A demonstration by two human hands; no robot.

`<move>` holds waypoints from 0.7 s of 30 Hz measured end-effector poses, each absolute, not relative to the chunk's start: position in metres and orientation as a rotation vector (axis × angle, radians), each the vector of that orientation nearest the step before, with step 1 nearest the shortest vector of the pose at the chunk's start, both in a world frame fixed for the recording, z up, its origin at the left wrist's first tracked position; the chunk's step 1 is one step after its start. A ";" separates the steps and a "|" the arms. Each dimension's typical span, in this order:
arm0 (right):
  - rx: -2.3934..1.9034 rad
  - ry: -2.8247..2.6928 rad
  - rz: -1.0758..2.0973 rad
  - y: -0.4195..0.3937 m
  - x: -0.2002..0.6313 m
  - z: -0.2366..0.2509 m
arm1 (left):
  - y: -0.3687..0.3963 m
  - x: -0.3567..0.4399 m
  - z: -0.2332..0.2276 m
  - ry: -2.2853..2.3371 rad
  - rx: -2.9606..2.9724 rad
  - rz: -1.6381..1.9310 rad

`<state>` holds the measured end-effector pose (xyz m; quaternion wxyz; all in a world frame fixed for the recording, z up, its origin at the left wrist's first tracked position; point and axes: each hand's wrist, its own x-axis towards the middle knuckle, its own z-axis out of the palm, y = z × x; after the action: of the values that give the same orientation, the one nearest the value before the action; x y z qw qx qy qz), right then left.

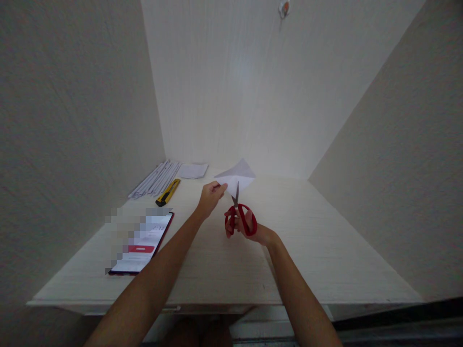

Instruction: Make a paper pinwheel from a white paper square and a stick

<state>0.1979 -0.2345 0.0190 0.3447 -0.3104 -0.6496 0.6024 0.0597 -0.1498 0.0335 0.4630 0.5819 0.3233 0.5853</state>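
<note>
My left hand [211, 196] pinches the near left corner of a white sheet of paper [239, 174] and holds it up above the table. My right hand [249, 227] grips red-handled scissors [240, 216]. Their blades point up and meet the paper's lower edge. Both hands hover over the middle of the pale wooden table [307, 260].
A phone [143, 243] with a lit screen lies at the left front of the table. Behind it lie a yellow utility knife [168, 191], a bundle of white paper strips [155, 180] and a small folded paper [193, 170]. Walls close in the table on three sides.
</note>
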 end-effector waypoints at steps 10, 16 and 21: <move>-0.816 -1.631 1.604 -0.234 0.198 0.018 | -0.153 0.060 0.037 0.793 1.427 1.439; -0.763 -1.627 1.625 -0.234 0.200 0.017 | -0.152 0.060 0.037 0.796 1.417 1.430; -0.784 -1.659 1.588 -0.235 0.199 0.019 | -0.151 0.060 0.036 0.783 1.403 1.431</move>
<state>0.1994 -0.2352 0.0193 0.3497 -0.3027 -0.6404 0.6132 0.0599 -0.1513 0.0365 0.4749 0.5738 0.3204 0.5852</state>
